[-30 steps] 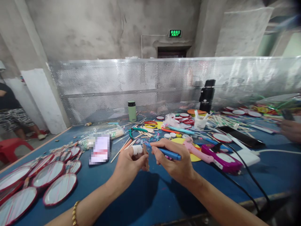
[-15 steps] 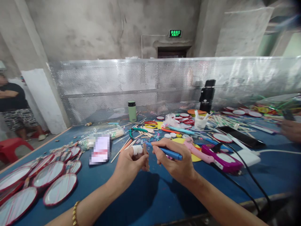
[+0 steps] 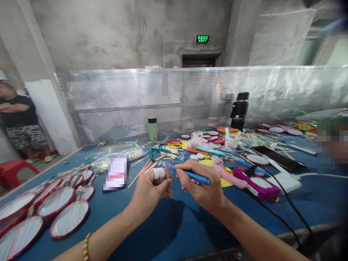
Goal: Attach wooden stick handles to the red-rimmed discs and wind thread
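My left hand (image 3: 150,188), with white tape wrapped round a finger, pinches a small wooden stick (image 3: 168,178) held nearly upright. Closed round a blue pen (image 3: 199,178) in a writing grip, my right hand (image 3: 205,185) is just to the right of it. The pen's front end points left at the stick's upper part; I cannot tell whether it touches. Behind my hands lie loose wooden sticks (image 3: 170,154), small coloured rings and green-handled pliers (image 3: 151,154).
Round red-rimmed pieces (image 3: 70,218) are piled at the left beside a phone (image 3: 116,173). To the right are a pink tool (image 3: 231,174), a purple box (image 3: 259,183) and black cables. A green bottle (image 3: 153,129) and black flask (image 3: 239,111) stand behind. One person stands far left.
The blue pen's front end shows slightly farther left, nearer the stick. My left hand stays almost still. The person at far left has shifted a little to the right.
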A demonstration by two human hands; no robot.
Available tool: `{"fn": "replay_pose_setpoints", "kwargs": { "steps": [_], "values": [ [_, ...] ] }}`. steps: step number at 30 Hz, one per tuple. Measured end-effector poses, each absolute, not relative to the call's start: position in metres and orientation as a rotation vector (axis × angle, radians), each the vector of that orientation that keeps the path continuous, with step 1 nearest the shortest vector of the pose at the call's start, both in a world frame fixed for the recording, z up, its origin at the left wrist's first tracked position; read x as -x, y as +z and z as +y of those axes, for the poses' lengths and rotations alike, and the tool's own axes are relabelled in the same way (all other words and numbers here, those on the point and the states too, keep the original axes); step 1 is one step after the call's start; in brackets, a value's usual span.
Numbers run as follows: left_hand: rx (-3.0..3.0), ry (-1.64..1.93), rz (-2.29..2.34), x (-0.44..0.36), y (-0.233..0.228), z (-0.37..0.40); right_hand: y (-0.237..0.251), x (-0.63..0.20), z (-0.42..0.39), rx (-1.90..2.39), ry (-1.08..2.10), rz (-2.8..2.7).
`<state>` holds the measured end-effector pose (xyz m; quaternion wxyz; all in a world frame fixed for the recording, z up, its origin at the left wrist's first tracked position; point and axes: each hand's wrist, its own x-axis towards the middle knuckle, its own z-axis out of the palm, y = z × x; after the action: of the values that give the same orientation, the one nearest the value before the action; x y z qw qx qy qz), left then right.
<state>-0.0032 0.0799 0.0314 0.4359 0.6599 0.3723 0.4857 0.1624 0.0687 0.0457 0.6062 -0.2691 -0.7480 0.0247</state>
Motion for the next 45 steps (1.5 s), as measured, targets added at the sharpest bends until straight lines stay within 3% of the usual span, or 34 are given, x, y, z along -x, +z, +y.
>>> {"fn": "replay_pose_setpoints", "kwargs": {
  "steps": [45],
  "values": [
    [-1.625, 1.210, 0.918, 0.0033, 0.0305, 0.0796, 0.0466, -0.1626, 0.0706, 0.622, 0.041, -1.733]
  ]
}}
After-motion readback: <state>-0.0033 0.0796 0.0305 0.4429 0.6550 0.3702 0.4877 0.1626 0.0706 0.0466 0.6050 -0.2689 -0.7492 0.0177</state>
